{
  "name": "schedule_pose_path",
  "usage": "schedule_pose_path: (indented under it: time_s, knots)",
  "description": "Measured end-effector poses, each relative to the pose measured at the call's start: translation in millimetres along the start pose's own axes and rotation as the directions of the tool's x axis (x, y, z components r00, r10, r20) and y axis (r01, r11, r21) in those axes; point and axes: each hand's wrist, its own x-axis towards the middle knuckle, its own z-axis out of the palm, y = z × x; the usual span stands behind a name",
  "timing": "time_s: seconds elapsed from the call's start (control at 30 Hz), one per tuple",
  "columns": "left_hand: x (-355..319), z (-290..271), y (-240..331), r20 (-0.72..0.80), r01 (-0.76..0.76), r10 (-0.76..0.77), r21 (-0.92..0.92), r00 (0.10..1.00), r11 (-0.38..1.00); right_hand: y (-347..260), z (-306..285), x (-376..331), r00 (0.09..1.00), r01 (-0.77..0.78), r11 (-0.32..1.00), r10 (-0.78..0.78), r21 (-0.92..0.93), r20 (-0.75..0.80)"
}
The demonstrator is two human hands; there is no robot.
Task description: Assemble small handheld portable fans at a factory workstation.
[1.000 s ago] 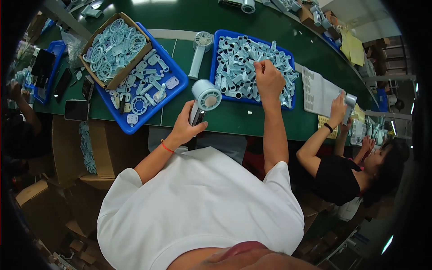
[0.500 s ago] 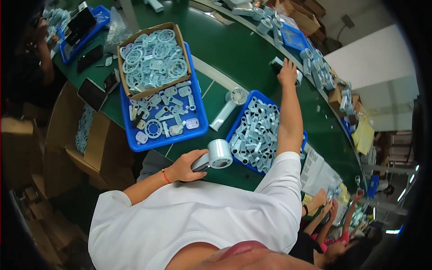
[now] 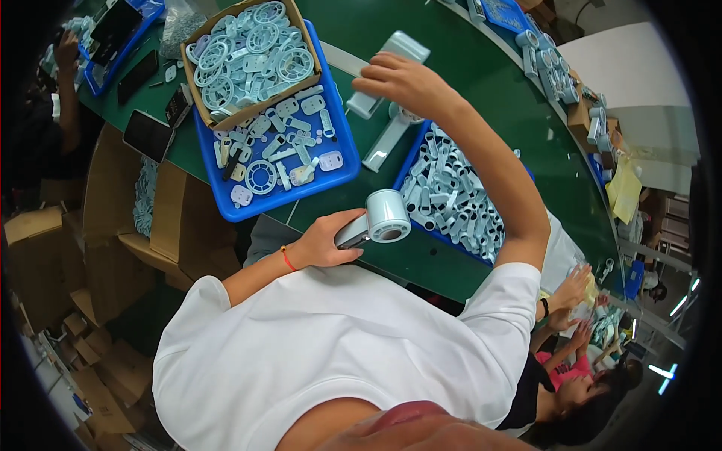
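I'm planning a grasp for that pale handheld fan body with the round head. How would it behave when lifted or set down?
The fan body looks like a hard plastic shell, so probably stiff and light: the left hand holds it by the handle alone. Its smooth surface may be a bit slippery. Laid on the green table, the round head might roll or rock.

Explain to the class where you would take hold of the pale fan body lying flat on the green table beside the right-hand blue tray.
Grip the fan body by its long straight handle, from above: it lies flat, and the round head end sits under the right hand.
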Motion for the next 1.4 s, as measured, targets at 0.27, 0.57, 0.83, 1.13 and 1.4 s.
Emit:
schedule_pose_path:
  time_s: [0.27, 0.57, 0.83, 1.13, 1.4]
  knots:
    - [-23, -3, 21, -0.274, -0.073, 0.002, -0.250, 0.962, 0.966, -50, 8, -2, 0.982, -0.026, 0.998, 0.037, -0.059, 0.183]
    - [39, -69, 44, -0.369, 0.224, -0.122, 0.248, 0.922, 0.942, -132, -62, -78, 0.770, -0.491, 0.871, 0.446, 0.021, -0.457]
    - [123, -57, 31, -0.362, 0.368, -0.134, 0.720, 0.923, 0.588, -271, -64, -84, 0.706, -0.517, 0.818, 0.575, 0.254, -0.414]
    - [-1, -46, 60, 0.231, 0.241, -0.179, -0.278, 0.956, 0.930, -304, -62, -65, 0.837, -0.283, 0.915, 0.382, 0.289, -0.391]
    - [-70, -13, 58, 0.359, 0.503, -0.457, -0.829, 0.814, 0.244, -306, -44, -39, 0.896, -0.249, 0.949, 0.302, 0.194, -0.325]
